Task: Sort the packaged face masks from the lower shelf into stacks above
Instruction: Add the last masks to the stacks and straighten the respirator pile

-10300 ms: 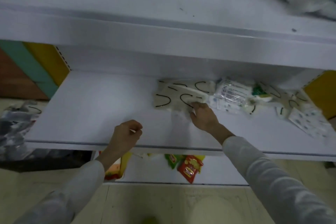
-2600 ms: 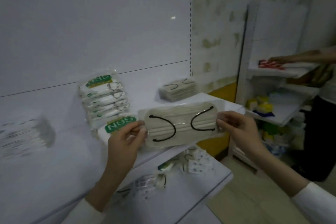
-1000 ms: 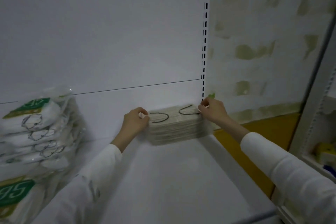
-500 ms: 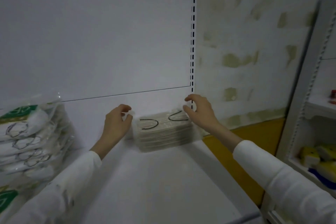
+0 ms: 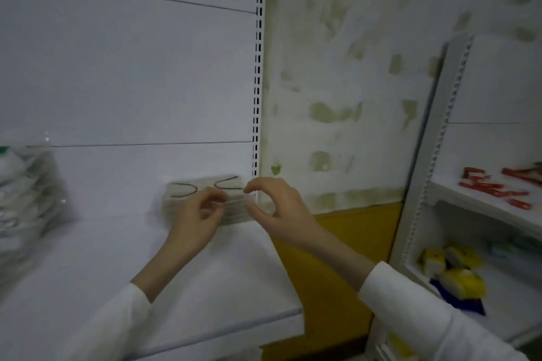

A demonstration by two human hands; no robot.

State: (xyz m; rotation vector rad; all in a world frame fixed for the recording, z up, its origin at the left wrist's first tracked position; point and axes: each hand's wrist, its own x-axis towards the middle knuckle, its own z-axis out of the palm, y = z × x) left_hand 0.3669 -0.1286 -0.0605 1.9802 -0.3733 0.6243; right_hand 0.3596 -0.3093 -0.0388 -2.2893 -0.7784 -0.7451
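At the far left we see bagged masks [image 5: 20, 202] on the white shelf [image 5: 117, 272]. The stack of masks [image 5: 181, 193] sits at the shelf's far right corner, against the back panel. Our left hand [image 5: 196, 220] curls its fingers in front of the stack; whether it grips we cannot tell. Our right hand [image 5: 281, 208] hovers at the stack's right end, thumb and forefinger spread, holding nothing.

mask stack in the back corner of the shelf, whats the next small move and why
Probably draw both hands back and reach down for another packet. The left hand and right hand hold nothing, fingers loosely curled just in front of the mask stack, which looks squared against the back of the shelf, so nothing there seems left to adjust.
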